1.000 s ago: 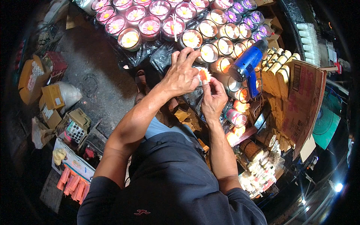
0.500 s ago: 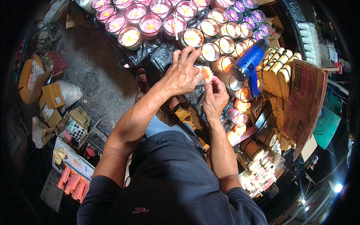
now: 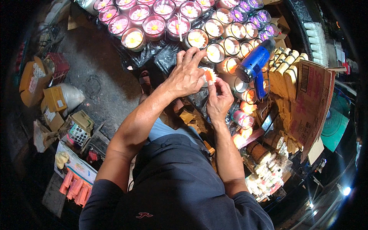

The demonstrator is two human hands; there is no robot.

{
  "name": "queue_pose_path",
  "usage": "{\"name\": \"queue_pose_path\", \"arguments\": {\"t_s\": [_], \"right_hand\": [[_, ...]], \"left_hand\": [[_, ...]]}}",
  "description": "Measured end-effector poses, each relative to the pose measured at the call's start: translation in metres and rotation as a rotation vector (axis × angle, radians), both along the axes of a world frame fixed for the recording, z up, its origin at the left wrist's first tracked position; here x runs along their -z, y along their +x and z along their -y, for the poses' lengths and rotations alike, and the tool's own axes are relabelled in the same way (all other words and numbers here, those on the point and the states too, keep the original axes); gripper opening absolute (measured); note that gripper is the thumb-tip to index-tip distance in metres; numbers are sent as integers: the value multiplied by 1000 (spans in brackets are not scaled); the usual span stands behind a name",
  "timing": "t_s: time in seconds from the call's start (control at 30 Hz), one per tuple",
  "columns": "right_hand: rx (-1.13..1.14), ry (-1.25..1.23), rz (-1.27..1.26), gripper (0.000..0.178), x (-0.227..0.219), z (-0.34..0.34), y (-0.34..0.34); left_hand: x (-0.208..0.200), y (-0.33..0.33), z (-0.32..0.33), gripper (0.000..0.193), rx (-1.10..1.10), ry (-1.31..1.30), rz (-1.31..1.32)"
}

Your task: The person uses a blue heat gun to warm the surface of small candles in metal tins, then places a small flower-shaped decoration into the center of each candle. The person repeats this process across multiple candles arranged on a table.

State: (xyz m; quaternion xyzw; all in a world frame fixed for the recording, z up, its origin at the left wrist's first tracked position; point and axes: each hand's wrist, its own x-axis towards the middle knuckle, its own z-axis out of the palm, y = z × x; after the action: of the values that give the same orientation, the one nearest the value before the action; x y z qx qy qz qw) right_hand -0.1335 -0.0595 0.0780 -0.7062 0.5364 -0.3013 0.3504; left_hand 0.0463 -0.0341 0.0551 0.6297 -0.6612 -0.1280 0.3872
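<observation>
My right hand [image 3: 219, 100] pinches an orange-and-white flower [image 3: 209, 74] between thumb and fingertips, at the mouth of a clear glass candle cup [image 3: 204, 82]. From the left, my left hand [image 3: 185, 76] is closed against this cup, fingers bent and partly hiding it. Just beyond the hands stands a cup with a pale flower [image 3: 214, 53]. Right of them is a candle cup with an orange glow [image 3: 230, 66]. Rows of cups with pink flowers [image 3: 154, 27], cream flowers and purple flowers [image 3: 238, 15] fill the far side.
A blue heat gun [image 3: 253, 63] lies over the cups at right. Beyond it are yellow wax-like blocks [image 3: 285, 73] and an upright cardboard sheet [image 3: 312, 103]. White sticks [image 3: 179, 27] stand in one pink cup. Boxes [image 3: 36, 82] and orange bundles [image 3: 75, 186] sit at left.
The flower in my right hand has tilted slightly and sits a touch closer to the cup. My right fingers have shifted slightly left; my left hand has stayed put.
</observation>
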Motion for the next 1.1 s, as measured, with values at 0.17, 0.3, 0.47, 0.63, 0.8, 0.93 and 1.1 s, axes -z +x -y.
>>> {"name": "queue_pose_path", "arguments": {"t_s": [0.17,0.3,0.47,0.63,0.8,0.93,1.1], "right_hand": [[-7,-46,15,24,2,1,1],[-8,-44,11,22,5,2,1],[9,7,38,22,4,2,2],[3,-10,19,23,2,3,3],[6,18,21,24,1,4,1],[50,131,78,24,3,5,-1],[150,509,394,22,5,17,-7]], "left_hand": [[1,0,0,19,9,7,0],[0,1,1,19,12,13,8],[-1,2,1,19,24,10,10],[0,2,0,19,25,-5,4],[0,3,1,18,38,-14,15],[-1,5,0,16,42,-38,15],[-2,6,0,14,48,-50,28]]}}
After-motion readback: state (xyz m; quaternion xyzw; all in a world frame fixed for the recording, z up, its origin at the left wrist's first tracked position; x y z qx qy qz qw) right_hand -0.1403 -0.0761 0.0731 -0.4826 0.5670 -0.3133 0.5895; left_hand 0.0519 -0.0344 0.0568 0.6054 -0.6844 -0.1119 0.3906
